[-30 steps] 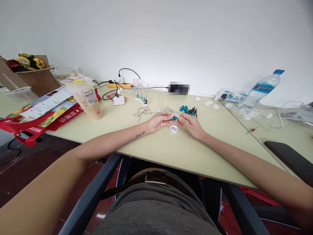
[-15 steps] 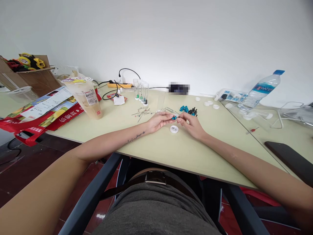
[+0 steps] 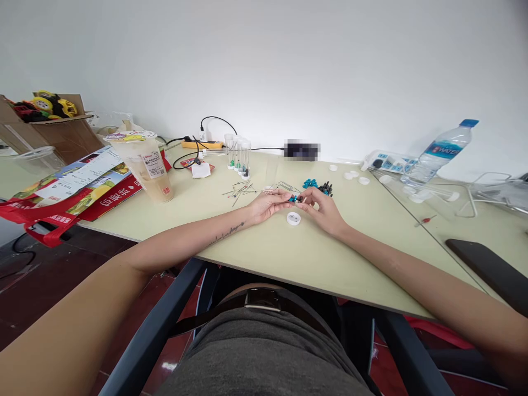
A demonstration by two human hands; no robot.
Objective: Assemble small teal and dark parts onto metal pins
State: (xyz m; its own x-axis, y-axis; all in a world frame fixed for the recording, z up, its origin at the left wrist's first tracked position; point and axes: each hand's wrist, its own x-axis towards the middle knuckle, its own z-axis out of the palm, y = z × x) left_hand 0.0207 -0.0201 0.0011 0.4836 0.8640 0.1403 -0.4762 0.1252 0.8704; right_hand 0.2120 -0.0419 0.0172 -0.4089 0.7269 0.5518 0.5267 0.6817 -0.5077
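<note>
- The pale green table (image 3: 313, 258) carried everything; both forearms lay across its near edge and met at its middle.
- At the left stood a plastic cup of milk tea (image 3: 149, 166) on printed red bags (image 3: 74, 190), well apart from the hands; a water bottle (image 3: 441, 149) lay tilted far to the right, and a dark phone (image 3: 487, 269) sat near the right edge.
- The left hand (image 3: 270, 204) was closed to a narrow pinch, holding a thin metal pin (image 3: 264, 192) whose long axis ran roughly left to right, its free end pointing away to the left.
- The right hand (image 3: 324, 209) was pinched too, fingertips meeting the left hand's at a small blue bead (image 3: 293, 198); the bead sat at the pin's right end, between the two hands, and the right hand looked the nearer to it.
- A white round cap (image 3: 293, 219) lay on the table just below the meeting fingertips, untouched.
- Heaps of blue beads (image 3: 309, 183) and black beads (image 3: 325, 188) lay just beyond the right hand; loose pins (image 3: 239, 190) and upright clear tubes (image 3: 239, 156) lay beyond the left.
</note>
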